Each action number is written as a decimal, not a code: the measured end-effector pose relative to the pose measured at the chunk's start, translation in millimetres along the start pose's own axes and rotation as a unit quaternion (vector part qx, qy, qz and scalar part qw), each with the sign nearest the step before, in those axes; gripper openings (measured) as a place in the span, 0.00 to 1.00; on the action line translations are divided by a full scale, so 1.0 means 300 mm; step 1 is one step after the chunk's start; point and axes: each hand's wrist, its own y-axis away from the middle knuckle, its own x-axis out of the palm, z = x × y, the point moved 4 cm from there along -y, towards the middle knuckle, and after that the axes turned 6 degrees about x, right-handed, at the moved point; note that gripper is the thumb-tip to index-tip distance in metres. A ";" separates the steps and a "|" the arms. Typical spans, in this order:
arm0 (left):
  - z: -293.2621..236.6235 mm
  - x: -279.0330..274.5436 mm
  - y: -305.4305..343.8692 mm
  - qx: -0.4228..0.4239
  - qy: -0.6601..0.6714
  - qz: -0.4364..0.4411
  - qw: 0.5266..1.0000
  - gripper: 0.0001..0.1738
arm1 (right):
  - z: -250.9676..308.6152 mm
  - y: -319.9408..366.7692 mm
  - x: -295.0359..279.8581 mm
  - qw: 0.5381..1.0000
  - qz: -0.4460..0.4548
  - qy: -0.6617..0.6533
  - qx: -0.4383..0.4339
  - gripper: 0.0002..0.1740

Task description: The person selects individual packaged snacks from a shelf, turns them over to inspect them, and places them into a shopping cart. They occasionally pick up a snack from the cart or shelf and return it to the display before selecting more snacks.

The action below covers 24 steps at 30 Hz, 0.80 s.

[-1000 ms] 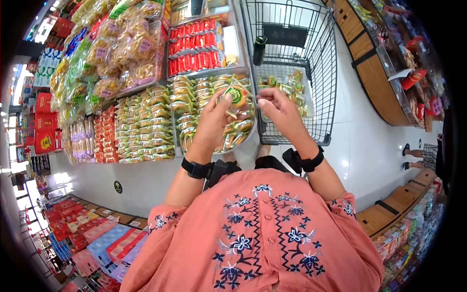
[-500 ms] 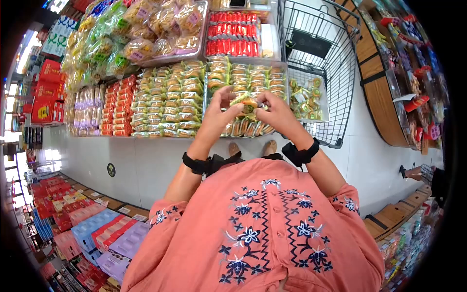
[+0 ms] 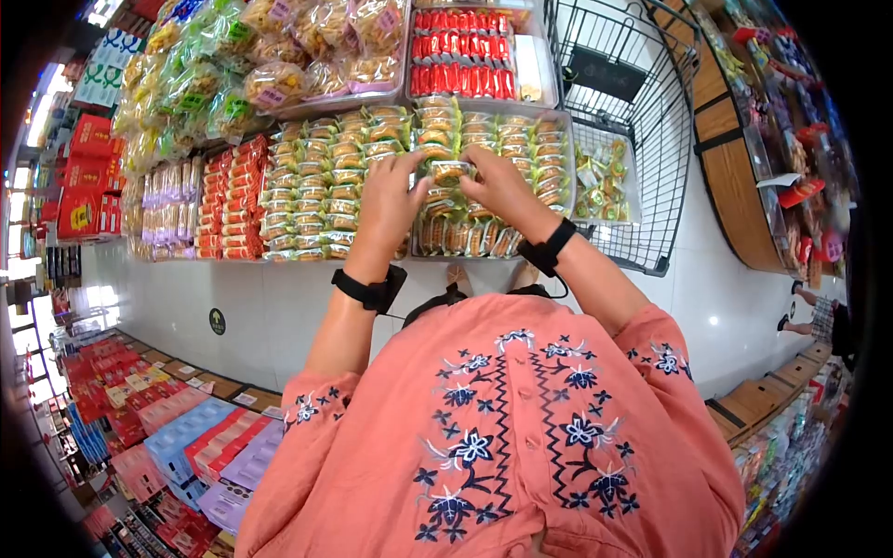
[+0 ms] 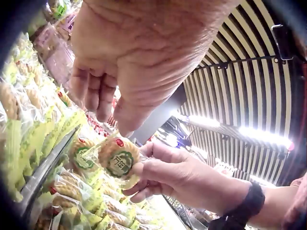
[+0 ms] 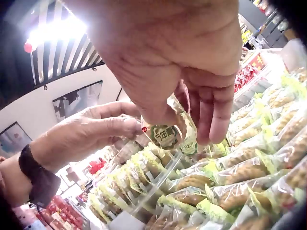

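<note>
The right hand [image 3: 507, 193] pinches a wrapped cookie [image 3: 450, 171]; the left hand [image 3: 386, 203], fingers part-curled, pinches its edge. A weak pinch could drop it onto the packets [image 3: 470, 237] below.

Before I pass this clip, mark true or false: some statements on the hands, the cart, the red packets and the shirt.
1. The right hand pinches a wrapped cookie. True.
2. The shopping cart has nothing in it. False: a tray of small wrapped packets lies in the cart.
3. The red packets lie nearer the person than the displayed cookies around the hands. False: the red packets lie beyond those cookies.
4. There is a black band on each wrist. True.
5. The person's shirt is plain, with no pattern. False: the shirt has dark and white flower embroidery.
</note>
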 end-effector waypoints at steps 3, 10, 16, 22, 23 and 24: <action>0.019 0.003 -0.016 0.028 -0.024 0.021 0.999 0.24 | -0.015 -0.032 0.054 1.000 -0.005 0.014 -0.016 0.15; 0.041 0.035 -0.046 0.064 -0.088 0.041 0.993 0.21 | -0.065 -0.054 0.139 0.997 -0.035 0.063 -0.008 0.16; 0.077 0.059 -0.066 0.059 -0.114 0.065 0.990 0.23 | -0.058 -0.054 0.133 0.995 -0.060 0.075 -0.025 0.17; 0.072 0.050 -0.069 0.069 -0.093 0.084 0.990 0.22 | -0.053 -0.031 0.103 0.996 -0.051 0.069 0.005 0.16; 0.076 0.054 -0.069 0.071 -0.093 0.088 0.989 0.22 | -0.050 -0.030 0.093 0.996 -0.054 0.074 0.005 0.16; 0.085 0.060 -0.069 0.072 -0.093 0.091 0.989 0.21 | -0.048 -0.030 0.088 0.995 -0.057 0.079 0.004 0.16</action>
